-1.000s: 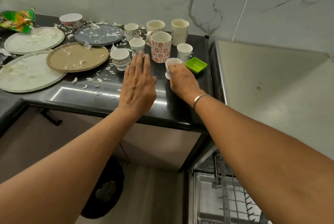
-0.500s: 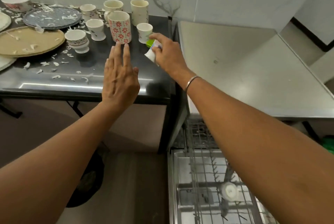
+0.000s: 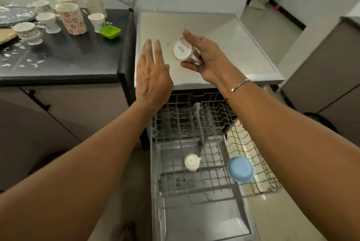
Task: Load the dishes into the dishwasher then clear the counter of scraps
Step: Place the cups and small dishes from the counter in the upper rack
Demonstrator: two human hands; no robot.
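Note:
My right hand [image 3: 206,57] grips a small white cup [image 3: 182,50] on its side, its printed base facing me, above the steel dishwasher top [image 3: 233,46]. My left hand [image 3: 152,77] hovers flat and open just left of the cup, holding nothing. Below, the dishwasher's wire rack [image 3: 210,139] is pulled out over the open door; a blue bowl [image 3: 240,168] and a small white cup [image 3: 192,162] sit in it. Several cups, among them a red-flowered mug [image 3: 72,19], and a green square dish [image 3: 109,31] stand on the black counter [image 3: 78,56].
Plates with white scraps lie at the counter's left edge [image 3: 11,15], and scraps [image 3: 21,61] are scattered on the counter. Brown cabinet fronts [image 3: 58,116] are under the counter. Another cabinet [image 3: 331,65] stands at the right, with tiled floor beyond.
My right hand lifted the small white cup off the counter and carried it right over the dishwasher top, tipping it sideways. My left hand followed right. The view swung toward the dishwasher.

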